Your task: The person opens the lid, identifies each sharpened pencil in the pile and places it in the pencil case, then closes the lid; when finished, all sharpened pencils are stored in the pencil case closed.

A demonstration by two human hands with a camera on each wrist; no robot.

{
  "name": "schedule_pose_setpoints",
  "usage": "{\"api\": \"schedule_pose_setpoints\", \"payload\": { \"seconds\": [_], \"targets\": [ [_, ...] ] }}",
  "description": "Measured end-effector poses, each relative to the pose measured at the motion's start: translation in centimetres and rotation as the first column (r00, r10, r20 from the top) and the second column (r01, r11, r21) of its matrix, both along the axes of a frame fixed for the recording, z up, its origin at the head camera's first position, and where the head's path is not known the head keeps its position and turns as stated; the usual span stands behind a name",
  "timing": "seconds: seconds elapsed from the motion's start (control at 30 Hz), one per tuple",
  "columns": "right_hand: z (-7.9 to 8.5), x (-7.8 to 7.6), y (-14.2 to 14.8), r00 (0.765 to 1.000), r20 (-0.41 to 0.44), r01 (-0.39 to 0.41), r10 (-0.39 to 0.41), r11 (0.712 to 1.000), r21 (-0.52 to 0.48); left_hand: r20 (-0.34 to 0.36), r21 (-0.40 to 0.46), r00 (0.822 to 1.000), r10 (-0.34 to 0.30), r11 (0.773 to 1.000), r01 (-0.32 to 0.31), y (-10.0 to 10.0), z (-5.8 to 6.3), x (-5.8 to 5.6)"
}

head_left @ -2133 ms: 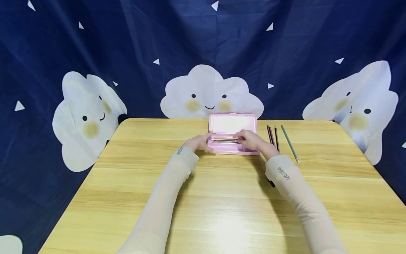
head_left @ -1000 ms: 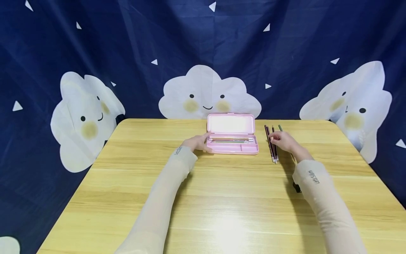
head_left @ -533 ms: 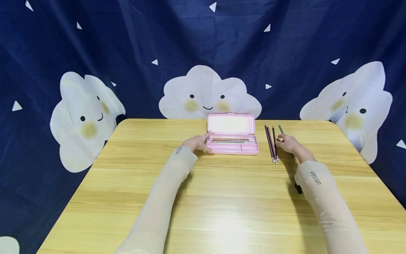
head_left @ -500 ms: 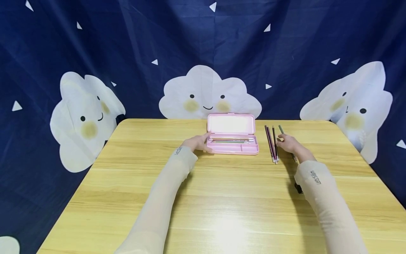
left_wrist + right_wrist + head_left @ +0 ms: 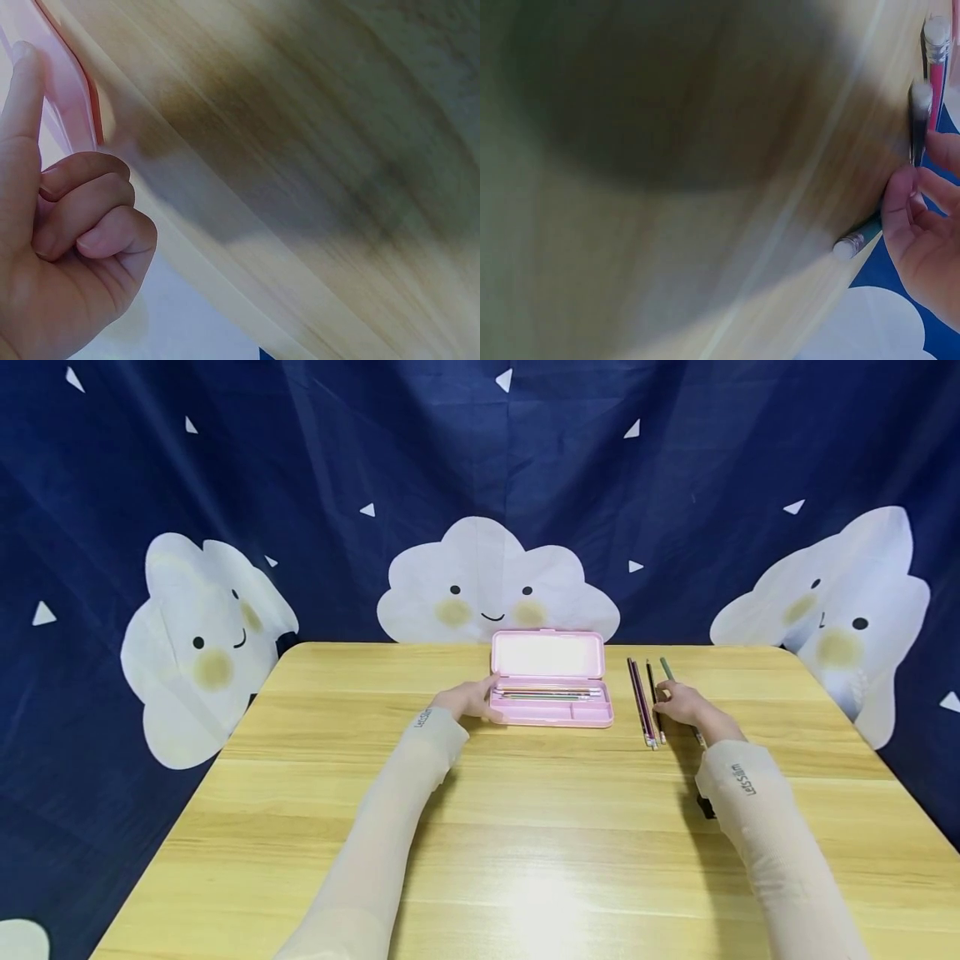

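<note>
A pink pencil case (image 5: 551, 722) stands with its lid up at the back of the table, several pencils (image 5: 547, 695) lying in its long compartment. My left hand (image 5: 468, 697) holds the case's left end; in the left wrist view one digit stretches along the pink wall while the other fingers curl in. Right of the case, my right hand (image 5: 681, 703) pinches a black pencil (image 5: 920, 124) between thumb and fingers. Dark maroon pencils (image 5: 641, 703) lie just left of it. A green pencil (image 5: 667, 669) runs under the right hand, its eraser end (image 5: 847, 247) sticking out.
The wooden table (image 5: 525, 827) ends at a back edge close behind the case. A dark blue curtain (image 5: 330, 485) with white clouds hangs right behind it. Something small and black (image 5: 705, 807) shows under the right sleeve.
My right hand went from inside the case to the loose pencils on the right. The black pencil has just shifted slightly right, apart from the maroon ones. My left hand stays at the case.
</note>
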State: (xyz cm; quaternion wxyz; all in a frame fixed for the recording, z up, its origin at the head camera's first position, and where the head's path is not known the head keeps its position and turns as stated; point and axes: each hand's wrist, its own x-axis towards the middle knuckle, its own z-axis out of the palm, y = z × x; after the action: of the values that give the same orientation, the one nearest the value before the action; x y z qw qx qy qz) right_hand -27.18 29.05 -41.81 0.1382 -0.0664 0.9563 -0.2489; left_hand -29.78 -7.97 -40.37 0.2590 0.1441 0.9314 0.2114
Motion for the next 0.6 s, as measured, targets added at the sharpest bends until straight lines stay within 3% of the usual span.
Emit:
{"api": "schedule_pose_setpoints", "payload": {
  "seconds": [0.6],
  "targets": [
    [-0.33, -0.41, -0.06, 1.000, -0.001, -0.002, 0.002, 0.998, 0.056, 0.005, 0.005, 1.000, -0.001, 1.000, 0.001, -0.05, -0.41, -0.24]
  ]
}}
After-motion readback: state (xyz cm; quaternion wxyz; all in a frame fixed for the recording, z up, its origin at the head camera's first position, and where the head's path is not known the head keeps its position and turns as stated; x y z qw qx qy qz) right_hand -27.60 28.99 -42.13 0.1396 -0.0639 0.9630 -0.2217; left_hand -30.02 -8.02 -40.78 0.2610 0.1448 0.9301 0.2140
